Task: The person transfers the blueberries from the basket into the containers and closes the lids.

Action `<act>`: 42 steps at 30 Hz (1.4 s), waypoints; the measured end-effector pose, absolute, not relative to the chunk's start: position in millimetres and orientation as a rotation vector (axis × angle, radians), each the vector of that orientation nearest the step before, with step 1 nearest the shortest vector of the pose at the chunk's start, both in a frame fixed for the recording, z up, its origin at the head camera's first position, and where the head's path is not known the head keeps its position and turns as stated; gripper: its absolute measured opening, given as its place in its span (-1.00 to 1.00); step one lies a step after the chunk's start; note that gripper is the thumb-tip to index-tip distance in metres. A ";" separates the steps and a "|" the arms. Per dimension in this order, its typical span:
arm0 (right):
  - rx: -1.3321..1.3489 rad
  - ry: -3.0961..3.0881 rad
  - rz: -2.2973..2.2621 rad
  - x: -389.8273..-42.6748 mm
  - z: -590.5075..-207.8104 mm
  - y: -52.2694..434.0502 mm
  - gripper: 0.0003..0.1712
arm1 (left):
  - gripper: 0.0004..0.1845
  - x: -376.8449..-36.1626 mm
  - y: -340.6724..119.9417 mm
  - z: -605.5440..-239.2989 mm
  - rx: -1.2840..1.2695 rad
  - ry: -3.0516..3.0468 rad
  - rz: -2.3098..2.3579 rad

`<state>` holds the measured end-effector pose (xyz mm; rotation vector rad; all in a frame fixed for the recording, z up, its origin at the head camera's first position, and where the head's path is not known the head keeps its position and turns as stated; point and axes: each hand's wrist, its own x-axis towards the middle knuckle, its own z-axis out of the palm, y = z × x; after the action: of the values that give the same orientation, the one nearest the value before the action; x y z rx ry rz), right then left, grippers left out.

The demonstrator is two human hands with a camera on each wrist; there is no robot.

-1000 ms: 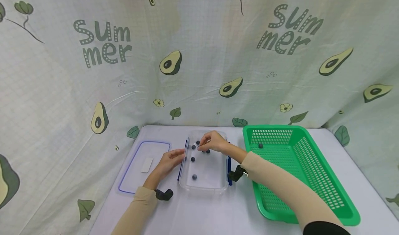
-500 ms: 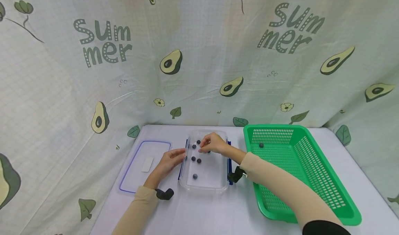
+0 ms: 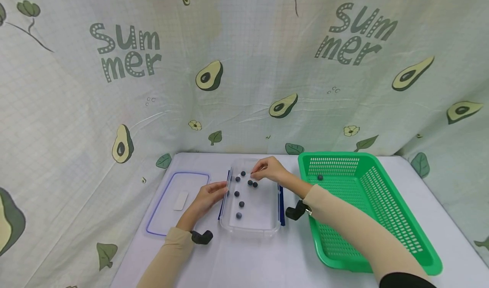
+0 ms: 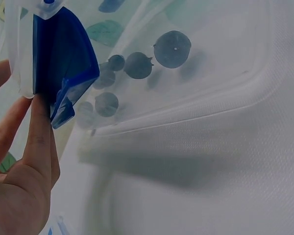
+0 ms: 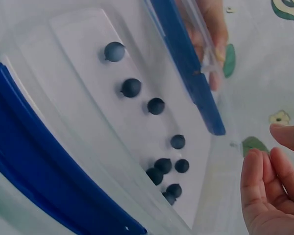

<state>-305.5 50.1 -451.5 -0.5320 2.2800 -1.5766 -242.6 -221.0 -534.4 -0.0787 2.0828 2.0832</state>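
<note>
Clear plastic box sits mid-table, long axis running away from the person, short ends near and far; blue clip strips run along its left and right long sides. It lies between the lid on the left and the green basket on the right. Dark blue berries lie scattered in the far half of the box, approx. seven countable from the head view, roughly in a loose line along the box's length.

Left hand rests against the box's left side, fingers straight and close together, fingertips touching the blue clip. Wrist view confirms touch at the clip's lower edge.

Right hand hovers over the far right part of the box, fingers curled inward with thumb and fingertips drawn near each other. Can't tell if a berry is pinched: head view too small, and in the right wrist view only the fingers show, cut off at the frame edge, nothing visible betw. them.

One berry lies in the basket's far end. Lid lies flat, a white label at its middle. Berries in the left wrist view are blurred through the box wall.
</note>
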 end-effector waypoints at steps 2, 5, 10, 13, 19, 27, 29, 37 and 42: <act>-0.516 2.276 -1.586 -303.7 -442.5 56.2 -0.82 | -0.53 -242.1 -220.6 -533.6 -0.085 2.087 2.081; -0.475 2.276 -1.603 -303.9 -436.1 66.9 -0.79 | -0.54 -242.2 -220.1 -533.0 -0.092 2.081 2.085; -0.427 2.260 -1.660 -306.6 -434.6 84.7 -0.78 | -0.52 -242.9 -220.9 -534.2 -0.080 2.085 2.074; -0.405 2.244 -1.708 -306.5 -432.6 94.9 -0.75 | -0.51 -243.0 -221.9 -535.6 -0.076 2.089 2.064; -0.380 2.235 -1.776 -309.6 -435.1 116.3 -0.71 | -0.53 -242.9 -221.9 -536.2 -0.085 2.085 2.070; -0.373 2.262 -1.796 -310.9 -435.8 144.7 -0.66 | -0.54 -240.7 -220.1 -533.7 -0.096 2.103 2.066; -0.354 2.275 -1.797 -310.6 -435.5 151.6 -0.63 | -0.54 -240.7 -219.9 -533.6 -0.095 2.096 2.069; -0.274 2.309 -1.833 -308.5 -436.3 180.2 -0.59 | -0.52 -240.7 -220.0 -533.8 -0.091 2.099 2.052; -0.280 2.296 -1.859 -304.5 -439.1 198.2 -0.58 | -0.52 -240.5 -219.7 -533.1 -0.096 2.087 2.066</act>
<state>-304.5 198.2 -439.1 -0.2798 2.2956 -1.8593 -240.5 -219.7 -533.1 -0.0960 2.0868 2.0659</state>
